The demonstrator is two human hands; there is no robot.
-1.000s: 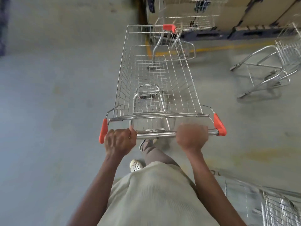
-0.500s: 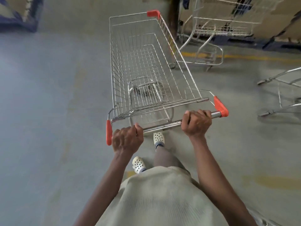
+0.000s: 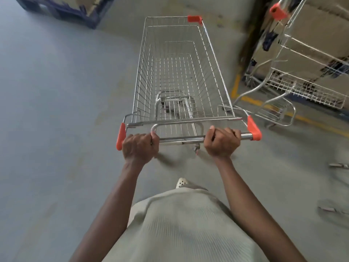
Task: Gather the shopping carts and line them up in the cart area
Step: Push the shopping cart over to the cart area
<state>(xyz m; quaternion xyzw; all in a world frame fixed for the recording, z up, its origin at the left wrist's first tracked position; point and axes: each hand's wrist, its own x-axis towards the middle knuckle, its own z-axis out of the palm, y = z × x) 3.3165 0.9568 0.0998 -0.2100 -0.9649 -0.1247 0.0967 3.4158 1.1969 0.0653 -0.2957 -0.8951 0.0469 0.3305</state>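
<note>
An empty wire shopping cart (image 3: 181, 72) with orange corner caps stands straight ahead of me on the grey floor. Its chrome handle bar (image 3: 181, 139) runs across in front of my body. My left hand (image 3: 138, 148) grips the bar near its left orange end. My right hand (image 3: 221, 141) grips the bar near its right orange end. A second wire cart (image 3: 294, 69) with an orange cap stands at the right, close beside the front of my cart.
A yellow floor line (image 3: 251, 100) runs under the second cart. Stacked cardboard boxes (image 3: 321, 25) on a pallet fill the top right. A blue pallet (image 3: 62, 8) lies at the top left. Bare concrete floor (image 3: 56, 110) spreads to the left.
The cart and my view have swung to the left. The parked cart now sits at the right edge, and the other carts on the right have left the view. Both hands keep their grip.
</note>
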